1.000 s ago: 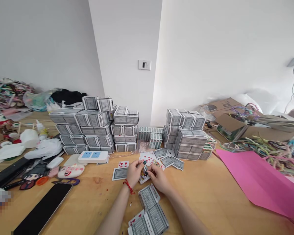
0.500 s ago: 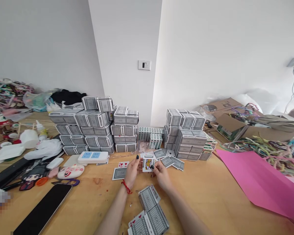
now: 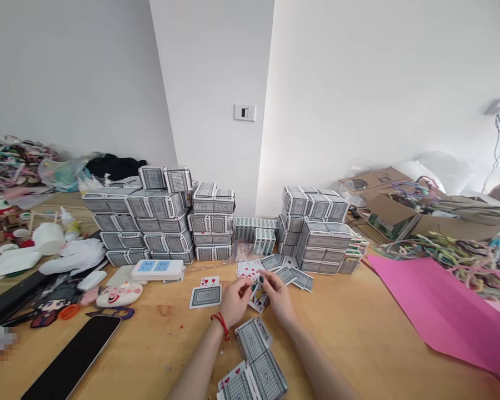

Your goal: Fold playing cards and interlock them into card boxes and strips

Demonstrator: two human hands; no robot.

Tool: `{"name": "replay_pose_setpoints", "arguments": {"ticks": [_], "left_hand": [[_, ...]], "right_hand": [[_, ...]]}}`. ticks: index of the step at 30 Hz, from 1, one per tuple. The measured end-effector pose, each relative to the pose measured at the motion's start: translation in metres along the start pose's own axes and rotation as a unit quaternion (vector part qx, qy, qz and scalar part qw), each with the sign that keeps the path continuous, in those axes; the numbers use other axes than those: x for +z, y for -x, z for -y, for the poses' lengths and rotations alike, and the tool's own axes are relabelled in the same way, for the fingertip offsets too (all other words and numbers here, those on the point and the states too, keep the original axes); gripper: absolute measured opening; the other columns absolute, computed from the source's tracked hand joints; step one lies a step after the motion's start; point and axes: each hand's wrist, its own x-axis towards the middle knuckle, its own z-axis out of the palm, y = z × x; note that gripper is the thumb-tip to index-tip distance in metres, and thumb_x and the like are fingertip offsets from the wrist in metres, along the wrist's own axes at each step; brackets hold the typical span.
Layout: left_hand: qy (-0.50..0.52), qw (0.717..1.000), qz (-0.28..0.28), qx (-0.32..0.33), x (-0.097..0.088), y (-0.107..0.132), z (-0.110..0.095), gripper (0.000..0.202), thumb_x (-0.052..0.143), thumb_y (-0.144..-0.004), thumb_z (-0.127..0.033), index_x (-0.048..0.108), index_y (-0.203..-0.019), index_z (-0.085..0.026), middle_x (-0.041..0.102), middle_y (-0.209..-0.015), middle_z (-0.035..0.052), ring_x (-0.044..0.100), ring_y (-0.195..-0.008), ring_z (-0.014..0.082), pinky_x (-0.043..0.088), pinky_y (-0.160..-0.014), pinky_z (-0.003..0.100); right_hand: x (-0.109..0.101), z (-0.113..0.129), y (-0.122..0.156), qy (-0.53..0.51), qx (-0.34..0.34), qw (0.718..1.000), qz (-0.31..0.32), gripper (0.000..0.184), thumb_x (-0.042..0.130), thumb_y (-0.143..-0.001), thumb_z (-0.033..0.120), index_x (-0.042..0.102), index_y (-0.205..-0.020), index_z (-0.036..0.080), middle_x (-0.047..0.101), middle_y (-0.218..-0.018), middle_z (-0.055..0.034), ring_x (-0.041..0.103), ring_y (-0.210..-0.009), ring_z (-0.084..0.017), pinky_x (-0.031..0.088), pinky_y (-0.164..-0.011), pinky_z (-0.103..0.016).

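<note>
Both hands meet at a face-up court playing card (image 3: 259, 300), which is tilted. My left hand (image 3: 234, 303) is closed, its thumb and fingertips pinching the card's upper left edge. From the other side, my right hand (image 3: 279, 294) grips the card's upper edge between thumb and fingers. Just behind the fingers lies a face-up red diamond card (image 3: 249, 269) on the table. Below the hands sit grey-backed folded-card blocks (image 3: 252, 337), with a heart card (image 3: 232, 378) showing at their left. Left of my left hand lie a face-down card (image 3: 205, 296) and a heart card (image 3: 209, 281).
Stacked card blocks stand at the back left (image 3: 158, 225) and back right (image 3: 325, 236), with small card boxes (image 3: 256, 228) between them. Loose cards (image 3: 285, 274) lie behind my right hand. A power strip (image 3: 157, 269), a phone (image 3: 73, 355) and pink paper (image 3: 441, 316) are around the table.
The court card has moved slightly down and right and turned from upright to tilted. My hands have come closer together around it, uncovering the red diamond card behind.
</note>
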Motion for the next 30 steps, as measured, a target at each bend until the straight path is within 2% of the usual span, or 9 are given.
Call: {"name": "replay_pose_setpoints", "arguments": {"ticks": [2,4,7,10,15,19,22,30], "left_hand": [[0.002,1.0,0.005,0.003,0.001,0.001,-0.001,0.018,0.05,-0.072,-0.03,0.062,-0.076,-0.017,0.062,-0.075,0.0057,0.054,-0.066,0.0157,0.042,-0.061,0.026],[0.005,1.0,-0.009,-0.004,0.001,0.001,-0.002,0.019,0.049,-0.072,-0.031,0.061,-0.076,-0.017,0.061,-0.075,0.0051,0.054,-0.067,0.0156,0.041,-0.062,0.025],[-0.003,1.0,-0.026,-0.005,-0.001,-0.001,-0.003,0.018,0.049,-0.073,-0.031,0.061,-0.074,-0.017,0.06,-0.074,0.0038,0.053,-0.07,0.0156,0.041,-0.065,0.026],[-0.009,1.0,-0.017,-0.001,-0.002,-0.001,-0.007,0.017,0.051,-0.071,-0.03,0.061,-0.069,-0.017,0.06,-0.071,0.0033,0.053,-0.071,0.0156,0.04,-0.068,0.026],[0.019,0.999,-0.02,-0.035,-0.004,-0.003,-0.009,0.018,0.056,-0.067,-0.032,0.062,-0.067,-0.016,0.061,-0.066,0.0024,0.053,-0.063,0.0142,0.04,-0.06,0.024],[0.022,0.997,-0.036,-0.063,-0.006,-0.005,-0.002,0.021,0.058,-0.065,-0.034,0.063,-0.063,-0.014,0.061,-0.06,0.0021,0.051,-0.058,0.0133,0.038,-0.056,0.023],[0.046,0.996,-0.024,-0.076,-0.008,-0.007,0.003,0.023,0.06,-0.063,-0.035,0.064,-0.062,-0.013,0.061,-0.058,0.0029,0.051,-0.056,0.0132,0.038,-0.055,0.023],[0.126,0.987,-0.027,-0.098,-0.008,-0.007,0.0,0.021,0.065,-0.058,-0.032,0.065,-0.067,-0.013,0.062,-0.061,0.0015,0.052,-0.058,0.0124,0.038,-0.055,0.022]], "right_hand": [[-0.002,-0.005,-0.002,0.027,-0.001,1.0,0.008,0.027,0.058,-0.068,0.042,0.057,-0.079,0.018,0.056,-0.07,-0.001,0.052,-0.067,-0.015,0.041,-0.064,-0.027],[-0.003,-0.008,-0.003,0.035,-0.003,0.999,0.028,0.027,0.058,-0.067,0.044,0.054,-0.073,0.018,0.052,-0.064,0.0011,0.048,-0.06,-0.013,0.039,-0.057,-0.024],[-0.003,-0.01,-0.002,0.048,-0.003,0.996,0.072,0.028,0.055,-0.069,0.045,0.05,-0.073,0.018,0.047,-0.061,0.0028,0.043,-0.055,-0.011,0.035,-0.051,-0.022],[-0.002,-0.009,-0.001,0.072,-0.008,0.992,0.1,0.026,0.053,-0.071,0.044,0.047,-0.073,0.019,0.044,-0.061,0.0035,0.04,-0.055,-0.011,0.033,-0.051,-0.021],[-0.003,-0.007,0.0,0.046,0.006,0.993,0.105,0.024,0.054,-0.07,0.042,0.046,-0.069,0.02,0.04,-0.058,0.0046,0.038,-0.053,-0.01,0.031,-0.049,-0.021],[-0.002,-0.004,0.001,0.017,0.023,0.994,0.109,0.025,0.054,-0.07,0.044,0.047,-0.071,0.019,0.039,-0.057,0.0046,0.035,-0.051,-0.01,0.028,-0.047,-0.021],[-0.001,-0.004,0.002,0.0,0.039,0.991,0.128,0.025,0.055,-0.069,0.043,0.049,-0.072,0.019,0.04,-0.057,0.0045,0.034,-0.05,-0.009,0.027,-0.046,-0.02],[-0.001,-0.005,0.001,-0.076,0.061,0.994,0.055,0.024,0.061,-0.065,0.04,0.051,-0.071,0.02,0.045,-0.06,0.0039,0.04,-0.051,-0.009,0.029,-0.045,-0.02]]}}
